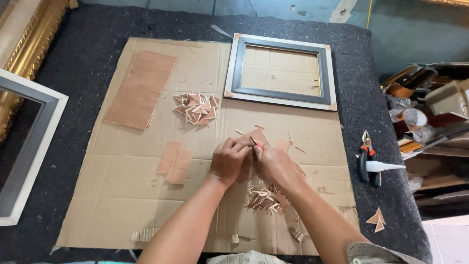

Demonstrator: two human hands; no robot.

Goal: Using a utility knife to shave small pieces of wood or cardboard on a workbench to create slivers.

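Note:
My left hand [228, 160] presses a thin brown board piece [256, 136] down on the cardboard sheet [122, 195]. My right hand [273, 164] is closed around a small cutting tool with a red handle [256, 144], its tip at the piece. Both hands meet at the middle of the sheet. A heap of thin offcut slivers [266, 199] lies under my right forearm. A pile of small triangular pieces [197, 108] sits farther up the sheet.
A grey and silver picture frame [281, 96] lies at the sheet's far right. Brown board strips [141, 89] and smaller rectangles [176, 162] lie left. Pliers [364, 155] and a white nozzle tube [385, 166] rest on the dark mat at right. Another frame [29, 146] lies far left.

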